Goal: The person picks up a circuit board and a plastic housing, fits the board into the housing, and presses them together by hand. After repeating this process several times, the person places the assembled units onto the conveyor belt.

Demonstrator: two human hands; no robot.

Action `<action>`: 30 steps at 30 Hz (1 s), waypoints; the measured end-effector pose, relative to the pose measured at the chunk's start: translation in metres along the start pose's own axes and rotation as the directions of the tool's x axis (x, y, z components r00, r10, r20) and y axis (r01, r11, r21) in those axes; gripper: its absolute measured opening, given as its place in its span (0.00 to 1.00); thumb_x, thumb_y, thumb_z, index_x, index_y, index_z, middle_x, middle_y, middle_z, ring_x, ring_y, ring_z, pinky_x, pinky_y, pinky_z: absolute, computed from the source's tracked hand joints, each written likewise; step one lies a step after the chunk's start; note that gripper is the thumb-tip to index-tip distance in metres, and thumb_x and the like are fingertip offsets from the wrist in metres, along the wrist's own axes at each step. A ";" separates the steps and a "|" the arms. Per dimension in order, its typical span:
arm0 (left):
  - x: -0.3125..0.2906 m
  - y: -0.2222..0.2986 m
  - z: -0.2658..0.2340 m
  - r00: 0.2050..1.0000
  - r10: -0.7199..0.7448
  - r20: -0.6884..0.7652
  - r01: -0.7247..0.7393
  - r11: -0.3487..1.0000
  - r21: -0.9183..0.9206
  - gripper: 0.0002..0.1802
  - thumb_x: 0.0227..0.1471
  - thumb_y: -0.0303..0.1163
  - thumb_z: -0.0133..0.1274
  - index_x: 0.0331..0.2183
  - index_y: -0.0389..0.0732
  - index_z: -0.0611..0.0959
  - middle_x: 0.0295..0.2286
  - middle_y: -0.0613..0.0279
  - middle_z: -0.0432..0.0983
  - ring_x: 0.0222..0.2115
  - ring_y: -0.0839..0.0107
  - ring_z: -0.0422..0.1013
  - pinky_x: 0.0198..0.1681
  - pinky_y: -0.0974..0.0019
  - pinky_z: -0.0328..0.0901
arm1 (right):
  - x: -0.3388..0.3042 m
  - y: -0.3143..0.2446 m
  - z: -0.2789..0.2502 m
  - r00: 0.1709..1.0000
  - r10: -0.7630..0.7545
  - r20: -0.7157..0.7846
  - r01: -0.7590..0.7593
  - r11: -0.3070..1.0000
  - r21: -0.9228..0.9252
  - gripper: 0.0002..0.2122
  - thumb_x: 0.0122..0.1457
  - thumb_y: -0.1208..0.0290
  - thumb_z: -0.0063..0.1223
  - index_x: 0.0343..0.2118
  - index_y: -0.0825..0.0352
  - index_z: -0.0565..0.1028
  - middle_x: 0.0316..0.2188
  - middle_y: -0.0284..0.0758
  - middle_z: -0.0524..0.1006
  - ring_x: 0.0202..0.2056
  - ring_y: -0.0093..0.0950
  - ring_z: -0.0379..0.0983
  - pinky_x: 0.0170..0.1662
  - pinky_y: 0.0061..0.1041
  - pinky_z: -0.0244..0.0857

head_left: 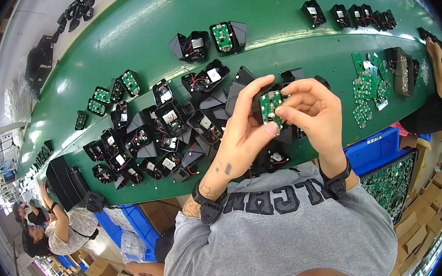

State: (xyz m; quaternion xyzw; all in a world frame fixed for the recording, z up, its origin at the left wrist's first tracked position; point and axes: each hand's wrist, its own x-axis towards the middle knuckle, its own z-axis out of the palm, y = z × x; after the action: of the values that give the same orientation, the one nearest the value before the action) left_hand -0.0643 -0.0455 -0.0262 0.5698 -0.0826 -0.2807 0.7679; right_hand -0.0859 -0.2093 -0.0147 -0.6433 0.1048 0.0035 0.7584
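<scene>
A long green table (pixel 282 4) carries a jumble of open black cases (pixel 170 117) from its left to its middle. More stand toward the far right, while loose green circuit boards (pixel 360 87) lie near a dark bin (pixel 413 74).

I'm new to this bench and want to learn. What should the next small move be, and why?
Probably steady the green circuit board with the left hand while the right hand squares it up: both hands are at it, and a black housing beyond them holds a similar board face up. Whether the held board is seated is unclear.
</scene>
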 end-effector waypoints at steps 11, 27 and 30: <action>0.002 0.001 0.006 0.995 0.099 0.004 -0.098 0.976 0.192 0.37 0.55 0.21 0.45 0.63 0.47 0.51 0.43 0.61 0.68 0.35 0.81 0.66 0.36 0.77 0.62 | 0.013 0.000 -0.011 0.968 -0.162 0.193 0.226 0.895 -0.384 0.20 0.47 0.82 0.58 0.46 0.74 0.70 0.45 0.41 0.74 0.48 0.25 0.69 0.50 0.25 0.63; -0.002 -0.032 0.015 0.801 0.599 0.025 -0.530 0.689 0.494 0.19 0.47 0.16 0.52 0.43 0.38 0.73 0.36 0.53 0.75 0.36 0.57 0.74 0.44 0.60 0.66 | 0.002 0.004 -0.015 0.862 -0.351 0.367 0.388 0.921 -0.032 0.18 0.49 0.80 0.59 0.46 0.70 0.74 0.43 0.42 0.76 0.46 0.34 0.73 0.49 0.31 0.67; 0.001 -0.009 0.008 0.758 0.578 0.303 -0.607 0.454 0.652 0.22 0.40 0.15 0.54 0.41 0.42 0.75 0.33 0.52 0.78 0.35 0.50 0.74 0.39 0.55 0.68 | 0.010 0.008 -0.029 0.775 -0.492 0.397 0.554 0.831 -0.054 0.18 0.47 0.75 0.61 0.44 0.68 0.76 0.43 0.39 0.77 0.45 0.35 0.74 0.48 0.30 0.67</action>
State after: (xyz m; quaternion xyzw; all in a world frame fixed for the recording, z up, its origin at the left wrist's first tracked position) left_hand -0.0704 -0.0548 -0.0321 0.7513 -0.3925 0.0490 0.5284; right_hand -0.0821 -0.2369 -0.0289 -0.6959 -0.2227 -0.0792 0.6781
